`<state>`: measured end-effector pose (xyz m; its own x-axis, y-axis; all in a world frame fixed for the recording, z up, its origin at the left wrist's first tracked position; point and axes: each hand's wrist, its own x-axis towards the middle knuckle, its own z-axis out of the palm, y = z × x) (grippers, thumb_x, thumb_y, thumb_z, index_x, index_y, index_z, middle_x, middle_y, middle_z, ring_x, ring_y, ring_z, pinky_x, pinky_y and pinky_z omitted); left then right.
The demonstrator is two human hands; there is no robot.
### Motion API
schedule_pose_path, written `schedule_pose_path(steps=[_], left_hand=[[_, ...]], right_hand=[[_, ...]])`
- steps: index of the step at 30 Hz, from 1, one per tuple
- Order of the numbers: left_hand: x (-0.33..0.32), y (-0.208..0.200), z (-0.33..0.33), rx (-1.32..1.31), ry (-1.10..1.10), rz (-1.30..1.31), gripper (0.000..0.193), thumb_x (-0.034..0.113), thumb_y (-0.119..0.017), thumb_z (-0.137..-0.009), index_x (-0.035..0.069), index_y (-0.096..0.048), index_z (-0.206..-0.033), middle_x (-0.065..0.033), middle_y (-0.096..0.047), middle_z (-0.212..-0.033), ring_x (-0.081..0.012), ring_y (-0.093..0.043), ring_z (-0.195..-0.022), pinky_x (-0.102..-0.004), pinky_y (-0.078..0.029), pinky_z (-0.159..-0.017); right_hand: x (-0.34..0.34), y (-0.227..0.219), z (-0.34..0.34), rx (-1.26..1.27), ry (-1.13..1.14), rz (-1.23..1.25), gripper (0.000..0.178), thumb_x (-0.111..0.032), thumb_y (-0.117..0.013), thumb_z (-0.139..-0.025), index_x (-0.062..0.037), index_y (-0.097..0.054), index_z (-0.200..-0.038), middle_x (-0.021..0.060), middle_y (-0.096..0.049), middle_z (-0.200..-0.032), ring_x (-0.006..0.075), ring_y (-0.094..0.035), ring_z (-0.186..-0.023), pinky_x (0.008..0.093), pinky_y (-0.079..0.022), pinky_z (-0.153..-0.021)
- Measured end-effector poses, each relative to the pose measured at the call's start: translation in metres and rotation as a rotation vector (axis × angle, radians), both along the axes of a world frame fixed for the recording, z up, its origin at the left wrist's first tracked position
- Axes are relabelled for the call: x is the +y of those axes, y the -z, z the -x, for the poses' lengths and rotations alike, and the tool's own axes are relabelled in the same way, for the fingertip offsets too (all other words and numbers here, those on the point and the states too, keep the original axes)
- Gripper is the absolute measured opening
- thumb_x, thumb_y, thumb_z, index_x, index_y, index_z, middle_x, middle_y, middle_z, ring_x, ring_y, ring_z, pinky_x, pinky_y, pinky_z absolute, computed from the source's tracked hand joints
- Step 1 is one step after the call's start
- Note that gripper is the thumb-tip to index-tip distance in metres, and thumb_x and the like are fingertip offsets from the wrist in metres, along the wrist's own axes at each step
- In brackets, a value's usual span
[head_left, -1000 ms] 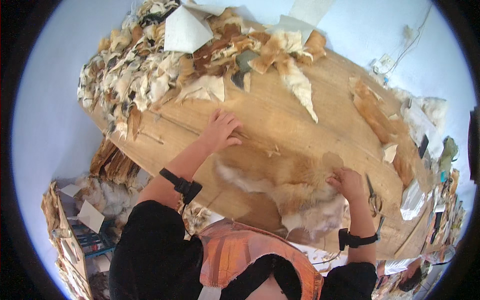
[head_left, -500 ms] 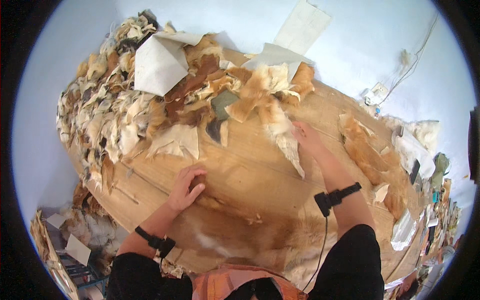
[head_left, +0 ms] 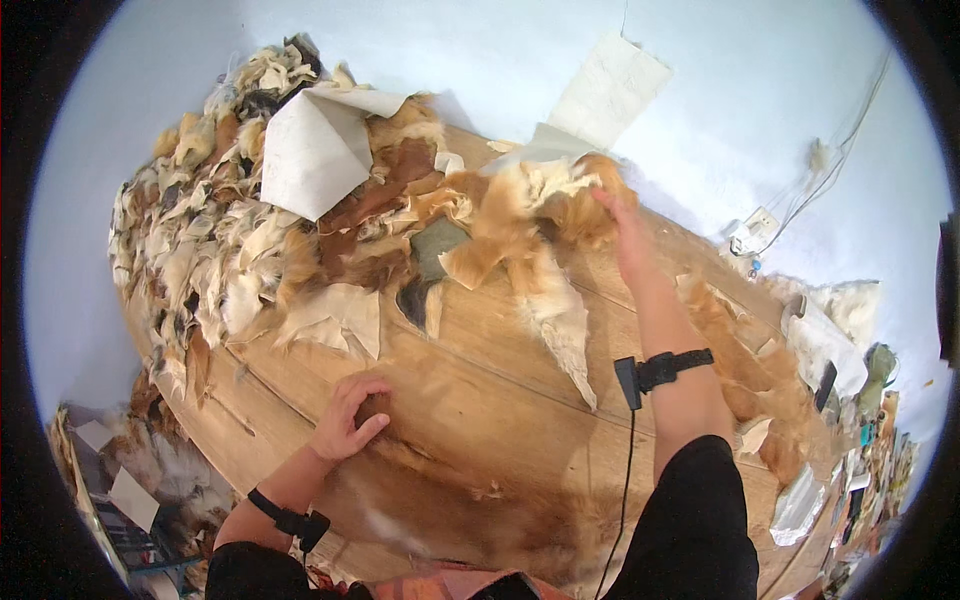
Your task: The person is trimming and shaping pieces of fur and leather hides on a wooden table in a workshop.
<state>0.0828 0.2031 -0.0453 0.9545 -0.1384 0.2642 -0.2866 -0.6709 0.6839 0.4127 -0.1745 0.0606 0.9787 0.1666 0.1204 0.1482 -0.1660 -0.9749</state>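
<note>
Your right hand is touching upper-centre fur, grip unclear; overlap is risking snags. Your left hand is lying unclenched.

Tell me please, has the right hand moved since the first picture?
Yes: judged against the wooden table, the right hand has moved from its near side to the orange fur at the far edge.

Whether the right hand grips the tan fur piece is unclear. The orange cloth apron, cut off below, partly hides the brown fur pelt.
</note>
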Motion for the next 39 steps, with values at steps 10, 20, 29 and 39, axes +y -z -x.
schedule_pose_path(steps=[10,20,29,39], left_hand=[[0.000,0.012,-0.003,-0.049,-0.013,0.059,0.039,0.025,-0.070,-0.090,0.009,-0.061,-0.124,-0.0149,-0.062,-0.128,-0.0371,-0.054,-0.123,-0.0450,-0.040,-0.108],[-0.064,-0.024,0.043,0.188,0.440,0.855,0.053,0.038,-0.056,-0.104,0.007,-0.049,-0.146,-0.0151,-0.052,-0.149,-0.0307,-0.046,-0.141,-0.0421,-0.033,-0.119],[-0.052,-0.028,0.117,1.056,0.189,1.593,0.059,0.038,-0.061,-0.102,0.000,-0.049,-0.146,-0.0146,-0.060,-0.140,-0.0281,-0.059,-0.129,-0.0460,-0.049,-0.107],[-0.018,-0.027,0.130,0.745,-0.004,0.987,0.042,0.018,-0.063,-0.101,0.001,-0.056,-0.139,-0.0080,-0.066,-0.129,-0.0194,-0.063,-0.117,-0.0355,-0.052,-0.099]], right_hand=[[-0.050,-0.146,0.093,-0.056,-0.010,-0.661,0.037,-0.008,-0.059,-0.100,-0.0039,-0.062,-0.137,0.0088,-0.065,-0.133,0.0193,-0.063,-0.119,0.0350,-0.053,-0.102],[0.011,-0.203,0.308,-0.418,0.082,-0.482,0.023,-0.006,-0.064,-0.097,-0.0052,-0.068,-0.120,0.0043,-0.070,-0.111,0.0143,-0.065,-0.101,0.0303,-0.053,-0.091],[-0.034,-0.032,0.488,0.468,-0.739,0.259,0.021,-0.012,-0.062,-0.102,-0.0078,-0.068,-0.122,0.0054,-0.072,-0.112,0.0120,-0.065,-0.102,0.0312,-0.052,-0.091],[-0.034,0.070,0.393,0.026,0.006,0.560,0.024,-0.019,-0.072,-0.094,-0.0046,-0.068,-0.112,0.0111,-0.070,-0.097,0.0209,-0.066,-0.088,0.0309,-0.053,-0.082]])
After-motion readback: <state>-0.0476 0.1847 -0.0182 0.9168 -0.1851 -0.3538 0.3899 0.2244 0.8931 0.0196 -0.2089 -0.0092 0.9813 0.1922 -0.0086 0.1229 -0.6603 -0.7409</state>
